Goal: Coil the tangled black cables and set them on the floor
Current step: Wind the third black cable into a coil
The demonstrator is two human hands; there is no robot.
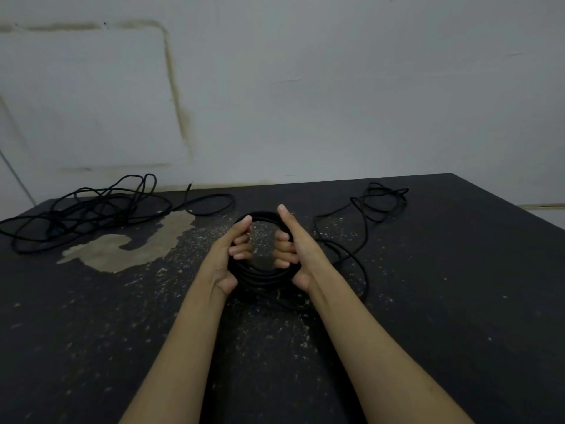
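Our left hand (227,258) and right hand (298,249) both grip the coil (263,278) above the dark floor (428,301); its tail (360,255) trails loose (unfinished); the tangled cable (85,209) far left waits untouched

Coiled cable (263,278) showing solid black, its stacked loops reading as faint grey ridges where light is catching them; tangled cable (85,209) at far left showing the same plain black; loose cable (360,209) at right likewise black, trailing as a thin dark line; floor (428,301) showing near-black, peppered with pale off-white flecks, densest around the middle; one irregular tan-beige patch (122,252) breaking the dark surface at left; wall (336,102) showing dull pale grey-white, carrying a yellowish-brown stain line (175,87) tracing a rounded rectangle outline at upper left.
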